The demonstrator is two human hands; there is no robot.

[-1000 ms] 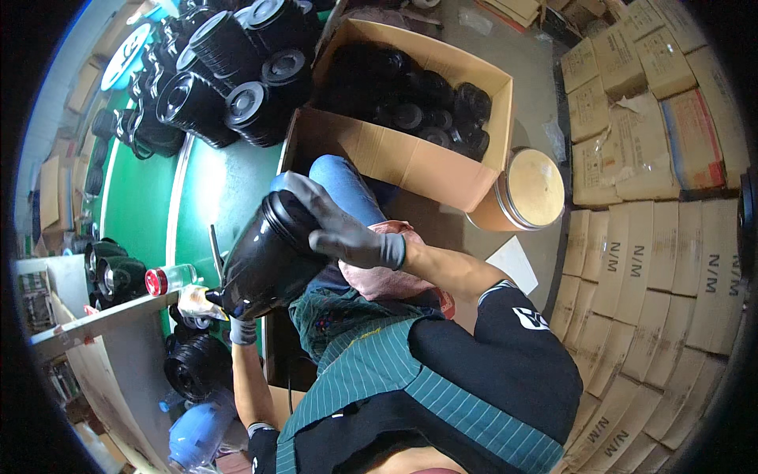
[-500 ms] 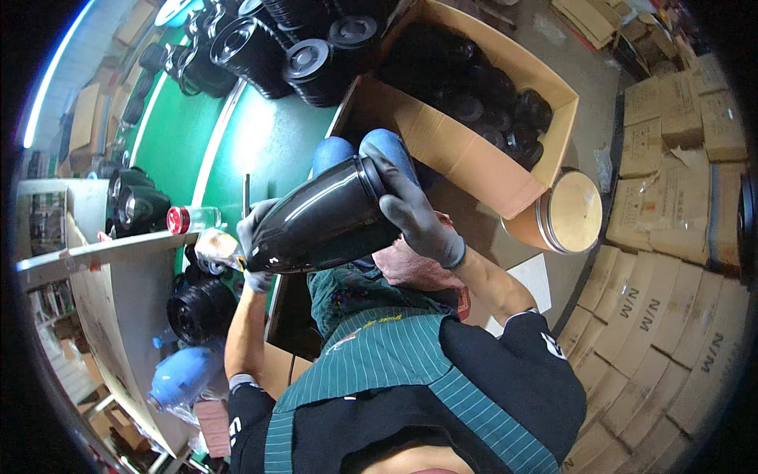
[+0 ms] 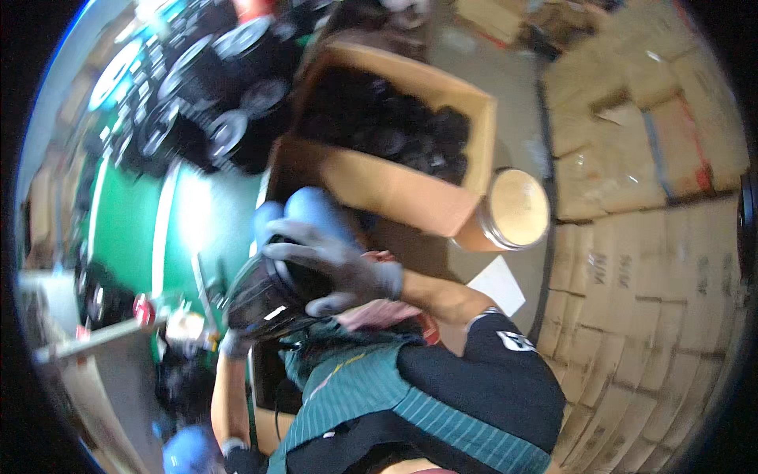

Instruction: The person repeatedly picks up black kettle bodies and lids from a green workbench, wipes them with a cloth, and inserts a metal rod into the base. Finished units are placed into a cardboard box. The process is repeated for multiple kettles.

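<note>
A glossy black hollow-looking vessel [image 3: 264, 296], rounded and tapering, is held above my lap. My right hand [image 3: 339, 265], in a grey glove, lies over its wider rimmed end with the fingers bent round it. At the other end, my left hand [image 3: 235, 344], also gloved, grips the vessel; most of its fingers are hidden behind the black surface. A thin dark rod [image 3: 202, 278] shows beside the vessel, blurred, and I cannot make out what it belongs to. A pink cloth [image 3: 379, 314] lies on my lap under my right wrist.
An open cardboard box [image 3: 395, 178] of black rounded parts stands ahead. Beside it is a round drum [image 3: 517, 209]. Black ribbed canisters [image 3: 229, 138] crowd the green table [image 3: 126, 213] at the far left. Stacked cartons [image 3: 632, 292] line the right side.
The view has swung, shifting the box and drum leftward in the picture. The vessel is turned more end-on, its rimmed end nearer me, and my right hand has moved across that end.
</note>
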